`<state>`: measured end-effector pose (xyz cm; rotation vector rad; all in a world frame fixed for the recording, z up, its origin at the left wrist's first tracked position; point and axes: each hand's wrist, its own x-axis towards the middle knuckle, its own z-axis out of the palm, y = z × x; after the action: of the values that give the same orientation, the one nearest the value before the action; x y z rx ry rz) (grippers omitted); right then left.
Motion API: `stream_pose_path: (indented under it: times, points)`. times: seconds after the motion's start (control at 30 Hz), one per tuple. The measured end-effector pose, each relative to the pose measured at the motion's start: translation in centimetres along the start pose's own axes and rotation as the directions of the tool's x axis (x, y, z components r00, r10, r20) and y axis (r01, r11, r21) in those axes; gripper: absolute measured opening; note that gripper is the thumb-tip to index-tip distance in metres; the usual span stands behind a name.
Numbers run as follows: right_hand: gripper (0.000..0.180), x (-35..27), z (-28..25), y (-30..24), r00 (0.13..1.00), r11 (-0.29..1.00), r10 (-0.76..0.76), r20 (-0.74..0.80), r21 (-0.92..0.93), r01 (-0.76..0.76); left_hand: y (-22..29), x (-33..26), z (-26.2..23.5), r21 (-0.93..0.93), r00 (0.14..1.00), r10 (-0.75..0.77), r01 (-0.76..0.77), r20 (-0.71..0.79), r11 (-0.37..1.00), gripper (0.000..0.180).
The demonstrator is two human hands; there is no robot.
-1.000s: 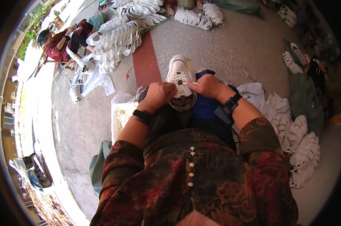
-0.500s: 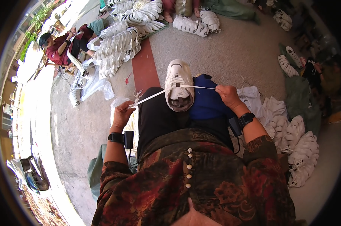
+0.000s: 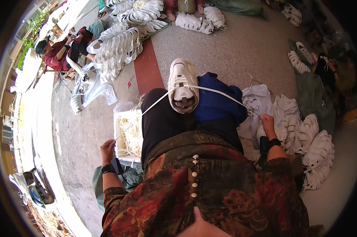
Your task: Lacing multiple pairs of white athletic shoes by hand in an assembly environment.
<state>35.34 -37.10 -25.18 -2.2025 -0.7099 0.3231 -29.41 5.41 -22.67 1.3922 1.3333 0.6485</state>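
Observation:
A white and beige sneaker [image 3: 182, 73] lies across my lap, its toe pointing away from me. From its upper lace holes a white shoelace [image 3: 222, 93] runs out to both sides. My left hand [image 3: 107, 151] is closed in a pinch on a thin end of it, beside a white box [image 3: 134, 158] full of loose pale laces [image 3: 130, 136]. Out to the right, my right hand [image 3: 268, 125] pinches the other end near the white shoes. The lace curves loosely over my dark trouser leg and a blue cloth [image 3: 218, 102].
White shoe uppers [image 3: 316, 158] lie heaped at my right, beside a white bag [image 3: 257, 98]. A larger heap of uppers [image 3: 121, 49] lies at the far left, near a seated person [image 3: 58, 55] in dark red. Two uppers [image 3: 194, 23] rest on the floor ahead.
Both hands have moved outward and back toward my body, drawing along the lace. The lace, taut before, now curves. My left hand no longer covers the box of laces.

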Motion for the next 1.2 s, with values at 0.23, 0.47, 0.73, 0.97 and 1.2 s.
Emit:
stream_pose_path:
  times: [0.23,0.47,0.73,0.97,1.2]
  points:
    - [0.008,-0.1,0.5,0.9,0.985,0.994,0.109,0.132,-0.01,-0.108,-6.8,-0.6,-0.5,0.286,0.998,-0.01,0.029,-0.069,0.958,0.014]
    - [0.017,4.2,4.1,-21.2,0.683,0.893,-0.147,0.715,0.392,-0.219,5.1,1.2,10.0,-0.109,0.941,-0.263,0.29,0.213,0.951,0.02]
    - [0.019,7.3,17.0,-29.0,0.834,0.862,-0.455,0.312,0.39,0.324,19.9,2.8,23.5,-0.235,0.715,0.211,-0.067,0.666,0.97,0.01]
    - [0.012,8.2,19.1,-27.7,0.928,0.771,-0.319,0.194,0.622,0.136,18.1,4.8,27.3,-0.266,0.807,0.307,-0.193,0.504,0.944,0.013]
    - [0.01,5.7,19.3,-29.4,0.783,0.789,-0.614,-0.099,-0.096,0.607,17.7,4.2,27.3,-0.242,0.82,0.364,-0.282,0.442,0.928,0.011]
